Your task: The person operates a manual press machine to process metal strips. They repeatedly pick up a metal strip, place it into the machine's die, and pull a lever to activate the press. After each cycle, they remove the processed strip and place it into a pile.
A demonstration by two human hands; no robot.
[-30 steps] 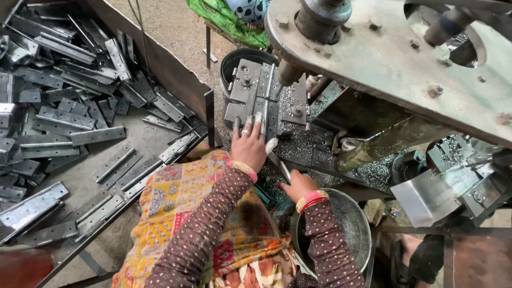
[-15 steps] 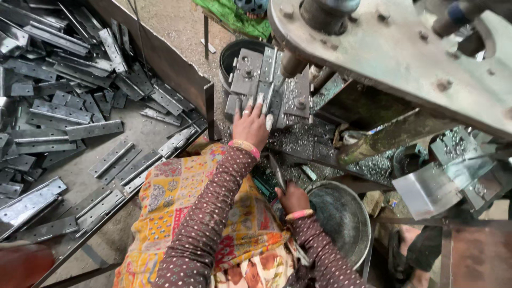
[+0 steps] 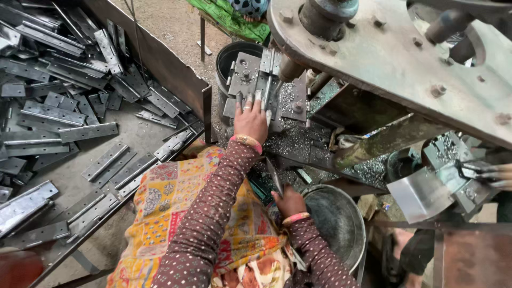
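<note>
My right hand point(image 3: 290, 202) is closed in a grip around a thin grey flat steel strip point(image 3: 274, 178), which stands up out of my fist and leans a little to the left. It sits just at the left rim of a round dark metal basin point(image 3: 341, 224) down by my knee. My left hand point(image 3: 250, 120) reaches forward with its grip apart, fingers point(image 3: 246, 101) spread flat and pressing on the grey steel hinge plates point(image 3: 250, 74) that lie on the machine's bench point(image 3: 298, 141), which is strewn with bright metal shavings. Behind those plates stands a black round bucket point(image 3: 229, 56). Above and to the right, a heavy grey steel machine arm with bolts point(image 3: 405, 58) slants across the scene, and below it a bent shiny sheet-metal chute point(image 3: 421, 194) hangs near the basin. To my left, beyond a dark steel partition point(image 3: 160, 61), a big heap of long grey hinge strips point(image 3: 69, 101) covers the floor. A yellow patterned cloth point(image 3: 170, 213) drapes over my lap.
</note>
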